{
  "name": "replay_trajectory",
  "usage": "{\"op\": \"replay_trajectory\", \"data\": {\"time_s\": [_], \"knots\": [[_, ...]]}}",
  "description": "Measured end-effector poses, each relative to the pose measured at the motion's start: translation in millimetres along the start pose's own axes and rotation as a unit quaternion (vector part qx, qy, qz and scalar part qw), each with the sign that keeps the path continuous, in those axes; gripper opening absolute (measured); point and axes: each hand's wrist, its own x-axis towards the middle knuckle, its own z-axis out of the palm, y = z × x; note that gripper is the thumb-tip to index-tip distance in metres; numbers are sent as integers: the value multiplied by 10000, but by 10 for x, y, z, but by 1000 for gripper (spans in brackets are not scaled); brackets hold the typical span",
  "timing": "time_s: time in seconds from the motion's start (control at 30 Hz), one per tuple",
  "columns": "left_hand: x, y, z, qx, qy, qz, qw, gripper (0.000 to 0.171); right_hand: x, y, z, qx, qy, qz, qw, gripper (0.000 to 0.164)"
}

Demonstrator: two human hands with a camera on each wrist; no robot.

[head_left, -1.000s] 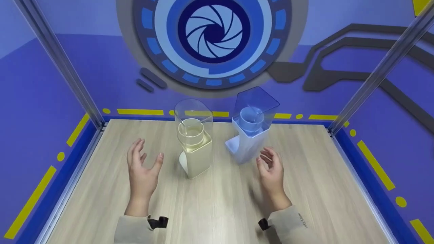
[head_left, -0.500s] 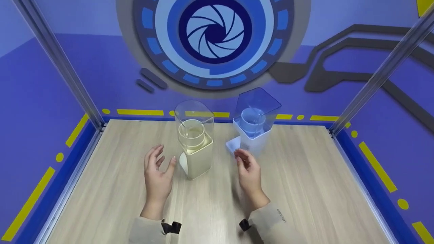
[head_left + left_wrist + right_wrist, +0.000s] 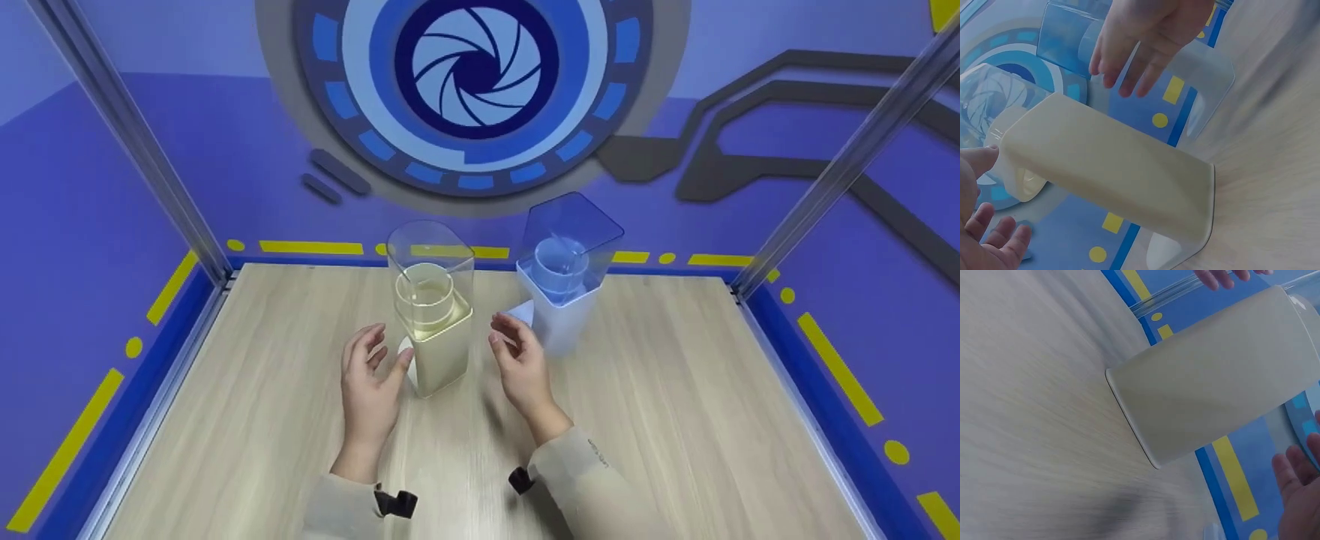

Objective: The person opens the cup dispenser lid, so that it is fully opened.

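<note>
Cream canister (image 3: 444, 356) (clear-topped, upright) stands on the desk (image 3: 675, 412) between left hand (image 3: 373, 394) and right hand (image 3: 523, 369); each grip is apart, clasping nothing. Blue canister (image 3: 564, 324) stands beyond the right hand.

Cream container (image 3: 444, 352) blocks way between left hand (image 3: 373, 390) and right hand (image 3: 523, 367); blue container (image 3: 561, 322) beyond right hand; gap between containers.

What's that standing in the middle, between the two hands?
A cream container with a clear top stands between the left hand and the right hand. The head view shows it, with bare tabletop between it and the right hand.
</note>
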Motion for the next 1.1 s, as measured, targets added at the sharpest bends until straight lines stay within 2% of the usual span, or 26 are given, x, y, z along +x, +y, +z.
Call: {"op": "replay_trajectory", "data": {"time_s": [0.17,0.33,0.53,0.73,0.9,1.1], "knots": [[-13,-35,65,-27,-98,-144,9998,59,66,5,17,-107,-416,8,9991,44],[-51,-55,136,-137,112,6,9998,52,132,-21,76,-159,-583,82,9981,46],[-66,-22,263,-323,536,411,9972,43,212,-72,150,-146,-584,143,9981,43],[-67,-6,354,-538,854,565,9933,30,242,-83,203,-34,-402,257,9989,31],[-78,-6,373,-342,989,578,9928,27,238,-60,223,300,-261,292,9988,28],[-87,-21,329,-15,975,663,9930,24,158,-40,229,493,-195,371,9979,30]]}}
